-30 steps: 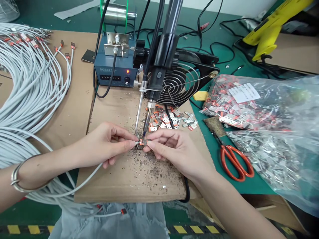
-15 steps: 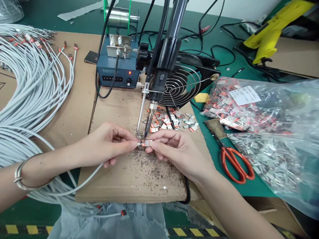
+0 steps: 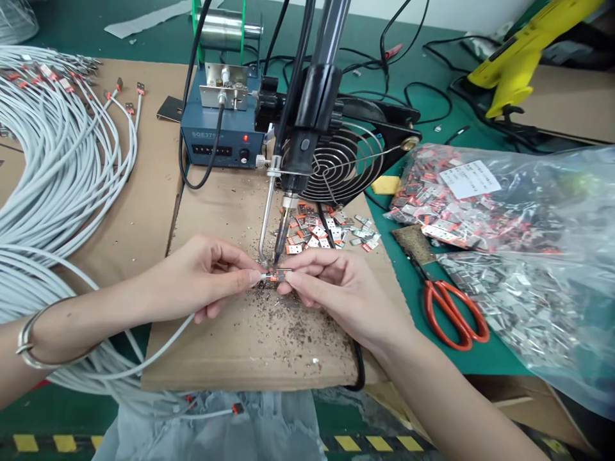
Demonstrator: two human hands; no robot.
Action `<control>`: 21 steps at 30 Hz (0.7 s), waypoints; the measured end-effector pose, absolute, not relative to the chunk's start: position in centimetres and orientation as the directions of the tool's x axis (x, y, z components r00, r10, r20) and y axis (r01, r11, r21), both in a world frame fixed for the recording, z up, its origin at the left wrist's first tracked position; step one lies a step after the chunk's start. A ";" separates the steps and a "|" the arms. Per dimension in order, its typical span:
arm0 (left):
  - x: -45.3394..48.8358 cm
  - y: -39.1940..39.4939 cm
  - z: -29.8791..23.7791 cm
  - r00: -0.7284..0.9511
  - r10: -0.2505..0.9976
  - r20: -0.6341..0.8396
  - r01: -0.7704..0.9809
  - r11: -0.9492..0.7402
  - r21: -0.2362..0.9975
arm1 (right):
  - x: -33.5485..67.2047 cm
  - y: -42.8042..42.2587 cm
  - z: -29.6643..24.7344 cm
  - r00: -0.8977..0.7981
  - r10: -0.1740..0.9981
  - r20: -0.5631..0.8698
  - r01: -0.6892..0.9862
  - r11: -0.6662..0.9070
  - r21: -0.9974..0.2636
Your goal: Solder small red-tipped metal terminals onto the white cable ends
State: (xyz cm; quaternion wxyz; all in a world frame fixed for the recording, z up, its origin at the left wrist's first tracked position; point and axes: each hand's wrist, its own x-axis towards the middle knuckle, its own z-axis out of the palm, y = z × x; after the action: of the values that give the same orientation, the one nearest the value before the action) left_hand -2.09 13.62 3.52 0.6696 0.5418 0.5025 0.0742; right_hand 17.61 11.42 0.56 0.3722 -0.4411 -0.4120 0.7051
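My left hand [image 3: 218, 275] pinches the end of a white cable [image 3: 175, 338], whose length trails down toward the coil at the left. Between finger and thumb of my right hand [image 3: 327, 278] is a small USB connector [image 3: 283, 274] with an orange insert and a metal part. Cable end and connector meet under the tip of the soldering iron [image 3: 281, 240], which is fixed on a stand. A thin bent solder feed tube [image 3: 266, 224] ends beside that tip. Whether the tip touches the connector is hard to tell.
Behind stand a blue solder feeder [image 3: 223, 137] and a black fan [image 3: 346, 163]. Loose connectors [image 3: 319, 234] lie on the cardboard [image 3: 216, 358]. Bundled white cables [image 3: 62, 166] fill the left. Red-handled scissors [image 3: 454, 314] and plastic bags of parts [image 3: 509, 294] lie at right.
The connector has turned in my fingers: its shiny metal face showed before, and now its orange and dark side shows. Both hands stay under the iron tip. The whole view has shifted slightly.
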 end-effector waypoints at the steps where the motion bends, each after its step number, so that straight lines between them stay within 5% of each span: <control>1: -2.1 13.6 3.5 0.482 0.643 -0.595 0.446 0.405 0.798 | 17.6 11.4 0.6 -0.334 0.889 -0.312 -0.163 -0.381 -0.910; 21: -2.0 13.7 3.4 0.460 0.640 -0.615 0.473 0.410 0.780 | 17.4 11.5 0.7 -0.314 0.889 -0.334 -0.102 -0.382 -0.919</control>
State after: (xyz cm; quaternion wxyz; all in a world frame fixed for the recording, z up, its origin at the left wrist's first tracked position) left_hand -2.05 13.67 3.38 0.6625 0.5396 0.5157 0.0630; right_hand 17.37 11.48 0.73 0.3589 -0.4629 -0.4246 0.6904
